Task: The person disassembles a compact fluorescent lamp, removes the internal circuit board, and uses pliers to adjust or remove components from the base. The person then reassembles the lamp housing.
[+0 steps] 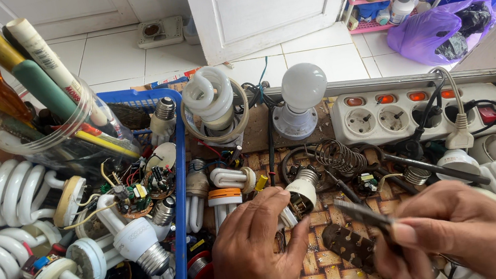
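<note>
Woven-mat tabletop (333,278) is sitting cluttered with lamp parts. My left hand (250,258) is pinching a white lamp base (299,192), fingers clamped on it. My right hand (468,234) is gripping pliers (366,217). I'm likely mid-dismantling; next needs the plier tip aimed carefully at the base.

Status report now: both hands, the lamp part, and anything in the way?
Left hand grips white lamp base. Right hand holds pliers, tips near base, not touching. Soldering iron stand close behind.
</note>
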